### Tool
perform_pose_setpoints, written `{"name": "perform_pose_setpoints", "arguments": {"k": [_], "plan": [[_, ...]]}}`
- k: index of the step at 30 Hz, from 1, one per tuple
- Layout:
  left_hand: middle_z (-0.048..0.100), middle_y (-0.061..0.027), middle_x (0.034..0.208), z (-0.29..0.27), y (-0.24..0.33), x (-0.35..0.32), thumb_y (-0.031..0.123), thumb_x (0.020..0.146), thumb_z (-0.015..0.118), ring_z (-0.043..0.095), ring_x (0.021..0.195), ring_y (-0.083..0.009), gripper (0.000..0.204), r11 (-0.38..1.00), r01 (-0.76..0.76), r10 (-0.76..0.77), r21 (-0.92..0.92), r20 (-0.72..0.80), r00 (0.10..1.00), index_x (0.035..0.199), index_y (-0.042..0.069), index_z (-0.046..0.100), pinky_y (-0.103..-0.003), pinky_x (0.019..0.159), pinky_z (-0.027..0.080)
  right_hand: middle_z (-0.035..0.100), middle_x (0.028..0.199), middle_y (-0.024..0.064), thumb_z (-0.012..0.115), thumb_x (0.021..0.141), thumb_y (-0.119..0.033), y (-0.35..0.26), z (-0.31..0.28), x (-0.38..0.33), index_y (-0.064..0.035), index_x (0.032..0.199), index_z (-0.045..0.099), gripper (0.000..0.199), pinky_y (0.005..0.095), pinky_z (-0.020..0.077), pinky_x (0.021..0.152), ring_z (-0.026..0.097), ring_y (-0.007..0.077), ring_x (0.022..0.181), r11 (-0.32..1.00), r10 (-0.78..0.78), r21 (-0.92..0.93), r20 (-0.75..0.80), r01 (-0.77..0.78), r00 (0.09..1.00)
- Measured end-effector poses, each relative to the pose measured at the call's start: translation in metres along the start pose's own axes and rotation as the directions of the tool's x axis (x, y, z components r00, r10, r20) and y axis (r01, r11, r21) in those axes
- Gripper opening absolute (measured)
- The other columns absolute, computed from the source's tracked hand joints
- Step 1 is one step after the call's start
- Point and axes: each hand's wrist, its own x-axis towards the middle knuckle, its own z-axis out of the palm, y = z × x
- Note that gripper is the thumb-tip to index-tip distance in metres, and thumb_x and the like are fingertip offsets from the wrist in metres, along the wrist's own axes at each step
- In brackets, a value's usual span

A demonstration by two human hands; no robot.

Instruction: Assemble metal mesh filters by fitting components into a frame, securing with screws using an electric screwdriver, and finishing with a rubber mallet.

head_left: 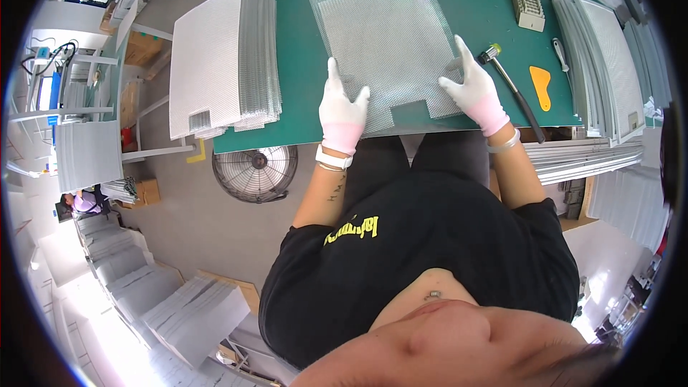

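Note:
A thin silvery mesh panel point(387, 29), with a rectangular notch in its near edge, lies in front of me over the green tabletop. At its left edge is my left hand point(340, 109), in a white glove with a pink cuff. My right hand point(476, 93), gloved alike, is at the right edge. Each thumb rests over the mesh, with other fingers dimly visible through it, so both hands seem to pinch the panel by its sides. Both index fingers stretch forward along the edges. Whether the panel is one sheet or several, I cannot tell.
A tall stack of mesh panels point(208, 57) stands left; more panels point(595, 64) lean at right. Right of my hand lie a hammer point(512, 86), an orange scraper point(540, 87), a small-handled tool point(560, 54) and a ribbed block point(527, 6). A floor fan point(256, 172) stands below the table.

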Motion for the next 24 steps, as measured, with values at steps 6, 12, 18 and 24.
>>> {"name": "perform_pose_setpoints", "arguments": {"k": [6, 12, 18, 24], "plan": [[0.057, -0.0229, 0.121, 0.006, -0.007, 0.004, 0.022, 0.082, 0.073, 0.059, 0.109, -0.0372, 0.08, 0.996, 0.039, -0.047, 0.075, 0.106, 0.993, 0.146, -0.002, 0.032, -0.04, 0.092, 0.05, 0.053, 0.135, 0.0227, 0.072, 0.078, -0.02, 0.009, 0.012, 0.001, -0.0096, 0.149, 0.031, 0.083, 0.0384, 0.0459, 0.1, 0.056, 0.0371, 0.118, 0.996, 0.059, -0.073, 0.021, -0.057, 0.998], [0.058, -0.0202, 0.118, 0.005, -0.002, 0.006, 0.024, 0.083, 0.072, 0.06, 0.105, -0.0366, 0.074, 0.99, 0.058, -0.081, 0.128, 0.176, 0.981, 0.143, 0.0, 0.037, -0.041, 0.088, 0.052, 0.059, 0.116, 0.0187, 0.071, 0.08, -0.027, 0.018, 0.019, -0.001, -0.0098, 0.145, 0.035, 0.076, 0.0401, 0.051, 0.087, 0.061, 0.0353, 0.103, 0.963, -0.032, -0.27, -0.007, 0.029, 0.999], [0.057, -0.0198, 0.121, 0.009, -0.01, 0.007, 0.027, 0.082, 0.072, 0.06, 0.105, -0.0352, 0.072, 0.988, 0.036, -0.062, 0.153, 0.168, 0.984, 0.142, 0.001, 0.04, -0.04, 0.087, 0.052, 0.058, 0.114, 0.0181, 0.07, 0.082, -0.029, 0.012, 0.013, 0.005, -0.0079, 0.14, 0.042, 0.068, 0.0403, 0.0511, 0.086, 0.061, 0.0346, 0.102, 0.954, 0.063, -0.297, 0.101, -0.03, 0.993], [0.047, -0.0217, 0.134, -0.007, 0.008, 0.023, 0.032, 0.078, 0.075, 0.049, 0.121, -0.0397, 0.077, 0.947, 0.155, -0.226, 0.283, 0.238, 0.945, 0.143, 0.008, 0.041, -0.047, 0.1, 0.042, 0.059, 0.116, 0.019, 0.066, 0.084, -0.041, -0.017, -0.01, 0.022, -0.0125, 0.134, 0.053, 0.059, 0.0413, 0.0492, 0.091, 0.06, 0.039, 0.103, 0.883, 0.284, -0.447, 0.263, -0.144, 0.922]]}}
